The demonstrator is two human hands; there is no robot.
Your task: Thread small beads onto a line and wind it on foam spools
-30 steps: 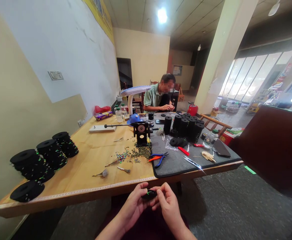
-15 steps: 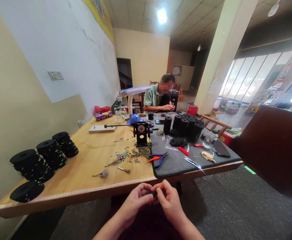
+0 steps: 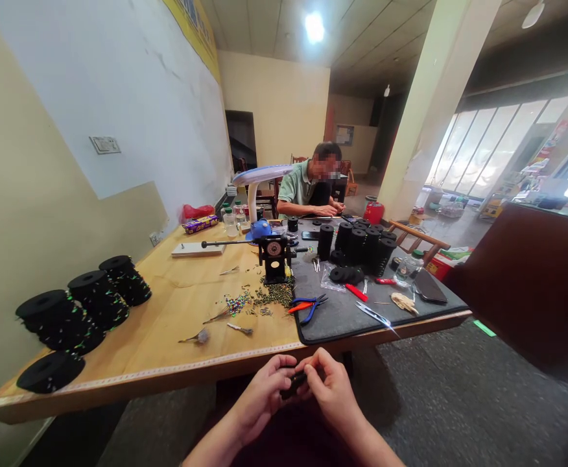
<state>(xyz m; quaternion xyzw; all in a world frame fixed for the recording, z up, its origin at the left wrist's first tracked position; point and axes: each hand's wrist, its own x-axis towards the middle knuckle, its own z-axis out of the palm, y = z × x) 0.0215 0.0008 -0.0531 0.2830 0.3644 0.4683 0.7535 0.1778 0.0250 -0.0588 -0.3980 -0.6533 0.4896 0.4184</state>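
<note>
My left hand (image 3: 263, 395) and my right hand (image 3: 330, 389) meet just below the near edge of the wooden table (image 3: 167, 337). Both are closed on a small black spool (image 3: 294, 384) held between the fingertips, tilted, mostly hidden by the fingers. Stacks of black spools with green flecks (image 3: 77, 308) stand at the table's left. A black hand-crank winder (image 3: 274, 256) stands mid-table, with loose coloured beads (image 3: 259, 299) in front of it.
A grey mat (image 3: 352, 311) carries blue pliers (image 3: 310, 305), red cutters (image 3: 356, 292), scissors (image 3: 374, 316) and tall black spool stacks (image 3: 362, 246). A person in a green shirt (image 3: 308, 188) sits at the far end. A desk lamp (image 3: 259, 185) stands behind the winder. A dark cabinet (image 3: 532, 279) stands right.
The spool lay flat and visible between my hands a second ago; now my fingers have closed in over it and it is tilted. The view has shifted slightly.
</note>
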